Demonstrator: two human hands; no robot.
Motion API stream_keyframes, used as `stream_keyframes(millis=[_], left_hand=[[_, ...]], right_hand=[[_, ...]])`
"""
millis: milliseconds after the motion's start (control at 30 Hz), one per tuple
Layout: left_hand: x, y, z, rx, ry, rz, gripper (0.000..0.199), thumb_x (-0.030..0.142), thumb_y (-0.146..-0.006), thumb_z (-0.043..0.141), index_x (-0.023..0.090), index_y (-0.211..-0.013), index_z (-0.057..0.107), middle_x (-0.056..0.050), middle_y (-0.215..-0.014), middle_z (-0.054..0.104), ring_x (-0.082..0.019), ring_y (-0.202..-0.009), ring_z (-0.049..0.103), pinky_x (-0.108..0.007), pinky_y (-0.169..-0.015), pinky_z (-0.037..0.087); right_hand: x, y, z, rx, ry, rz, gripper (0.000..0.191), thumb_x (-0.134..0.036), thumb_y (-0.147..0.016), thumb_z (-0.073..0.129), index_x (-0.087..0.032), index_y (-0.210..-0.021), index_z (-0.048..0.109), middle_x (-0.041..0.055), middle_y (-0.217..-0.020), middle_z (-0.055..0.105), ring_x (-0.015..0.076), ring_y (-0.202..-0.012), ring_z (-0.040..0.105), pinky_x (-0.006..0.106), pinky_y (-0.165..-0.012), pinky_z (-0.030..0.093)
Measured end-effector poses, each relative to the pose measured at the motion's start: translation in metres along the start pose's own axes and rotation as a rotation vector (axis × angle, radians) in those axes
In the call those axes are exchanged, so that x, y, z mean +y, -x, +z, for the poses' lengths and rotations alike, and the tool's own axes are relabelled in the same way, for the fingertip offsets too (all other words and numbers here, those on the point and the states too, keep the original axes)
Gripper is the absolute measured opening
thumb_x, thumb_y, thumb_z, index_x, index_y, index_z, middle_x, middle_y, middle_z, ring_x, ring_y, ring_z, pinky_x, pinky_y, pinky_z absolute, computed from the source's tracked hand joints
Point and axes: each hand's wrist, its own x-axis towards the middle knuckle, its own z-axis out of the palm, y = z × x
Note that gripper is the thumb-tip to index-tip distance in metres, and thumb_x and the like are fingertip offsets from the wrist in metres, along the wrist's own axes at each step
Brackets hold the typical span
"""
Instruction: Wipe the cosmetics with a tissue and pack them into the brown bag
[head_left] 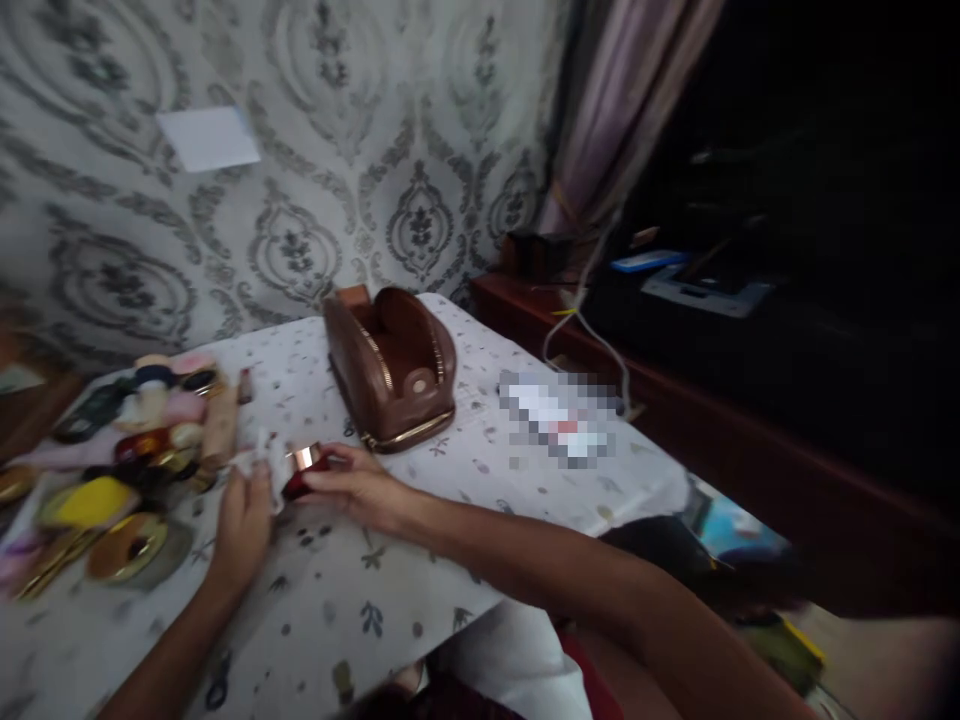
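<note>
My right hand is closed around a small dark red bottle with a shiny rose-gold cap, holding it low over the table. Just left of the bottle, my left hand is closed on a thin white piece that looks like a wipe or tissue; blur hides its exact kind. The white piece is right beside the bottle, and I cannot tell whether they touch. Beyond both hands stands a brown leather pouch, unzipped with its mouth gaping.
Cosmetics and small containers crowd the table's left side, among them a yellow sponge-like piece and a gold-lidded jar. A pixelated flat object lies on the right of the patterned white tablecloth. A cable hangs by the dark red furniture.
</note>
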Motion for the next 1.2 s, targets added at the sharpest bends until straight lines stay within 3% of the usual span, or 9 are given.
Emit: stream_keyframes(millis=[133,267,367,467,667,833,933,1000,1200], left_hand=[[0.013,0.003,-0.004,0.044,0.046,0.103,0.022,0.036,-0.094,0.046,0.018,-0.096,0.057,-0.001,-0.077,0.061,-0.016,-0.071,0.059,-0.028,-0.070,0.050],[0.019,0.003,-0.014,0.005,-0.012,0.398,0.012,0.019,-0.091,0.047,0.019,-0.094,0.059,-0.007,-0.100,0.067,-0.021,-0.097,0.062,-0.034,-0.086,0.050],[0.019,0.004,-0.019,-0.024,-0.018,0.496,0.019,0.012,-0.089,0.045,0.019,-0.098,0.061,-0.009,-0.106,0.067,-0.022,-0.102,0.062,-0.037,-0.090,0.050],[0.018,0.004,-0.020,-0.026,0.031,0.479,0.020,0.012,-0.088,0.046,0.019,-0.099,0.060,-0.007,-0.098,0.067,-0.020,-0.094,0.062,-0.034,-0.084,0.050],[0.009,0.003,-0.018,0.049,0.078,0.222,0.024,0.010,-0.084,0.045,0.018,-0.103,0.057,-0.003,-0.092,0.064,-0.016,-0.085,0.061,-0.028,-0.076,0.050],[0.011,0.007,-0.019,0.014,-0.014,0.494,0.033,0.004,-0.084,0.043,0.018,-0.109,0.058,-0.005,-0.095,0.061,-0.017,-0.089,0.059,-0.029,-0.078,0.049],[0.016,0.011,-0.019,-0.047,-0.108,0.672,0.032,0.004,-0.085,0.044,0.019,-0.109,0.060,-0.007,-0.097,0.059,-0.018,-0.089,0.056,-0.029,-0.076,0.048],[0.018,0.013,-0.019,-0.082,-0.120,0.710,0.033,0.003,-0.084,0.044,0.019,-0.109,0.060,-0.007,-0.098,0.058,-0.019,-0.089,0.056,-0.030,-0.076,0.048],[0.018,0.008,-0.019,-0.048,0.112,0.441,0.020,0.010,-0.086,0.049,0.019,-0.102,0.058,-0.004,-0.090,0.058,-0.017,-0.085,0.057,-0.029,-0.077,0.048]], right_hand=[[-0.003,-0.002,-0.002,0.002,-0.051,-0.034,0.040,-0.023,-0.053,0.092,-0.014,-0.082,0.066,-0.0007,-0.086,0.069,0.0126,-0.082,0.068,0.028,-0.083,0.056],[-0.004,-0.007,-0.003,-0.018,-0.043,-0.037,0.032,-0.023,-0.063,0.086,-0.015,-0.091,0.071,0.0001,-0.087,0.071,0.0123,-0.083,0.067,0.026,-0.082,0.055],[-0.006,-0.006,-0.002,-0.017,0.002,-0.031,0.032,-0.030,-0.070,0.082,-0.016,-0.097,0.072,0.0013,-0.089,0.072,0.0137,-0.085,0.066,0.028,-0.082,0.055],[-0.008,-0.004,-0.001,-0.009,0.023,-0.009,0.029,-0.034,-0.072,0.080,-0.018,-0.094,0.072,0.0012,-0.089,0.073,0.0131,-0.083,0.066,0.026,-0.077,0.055],[-0.011,0.002,0.003,-0.076,0.031,0.145,0.031,-0.045,-0.077,0.076,-0.019,-0.092,0.068,0.0005,-0.082,0.072,0.0105,-0.065,0.064,0.021,-0.060,0.051],[-0.012,0.000,0.003,-0.045,-0.057,0.197,0.030,-0.048,-0.085,0.068,-0.019,-0.094,0.066,0.0002,-0.080,0.070,0.0093,-0.059,0.060,0.020,-0.056,0.048],[-0.012,-0.001,0.004,0.002,-0.128,0.147,0.028,-0.045,-0.088,0.066,-0.018,-0.096,0.066,0.0000,-0.083,0.070,0.0100,-0.067,0.063,0.021,-0.063,0.052],[-0.013,-0.001,0.005,0.015,-0.145,0.125,0.029,-0.045,-0.087,0.067,-0.018,-0.096,0.066,0.0007,-0.087,0.071,0.0109,-0.074,0.065,0.022,-0.068,0.053],[-0.014,0.001,0.002,-0.066,-0.136,0.162,0.028,-0.036,-0.073,0.081,-0.019,-0.089,0.066,-0.0044,-0.070,0.066,0.0058,-0.048,0.048,0.016,-0.044,0.039]])
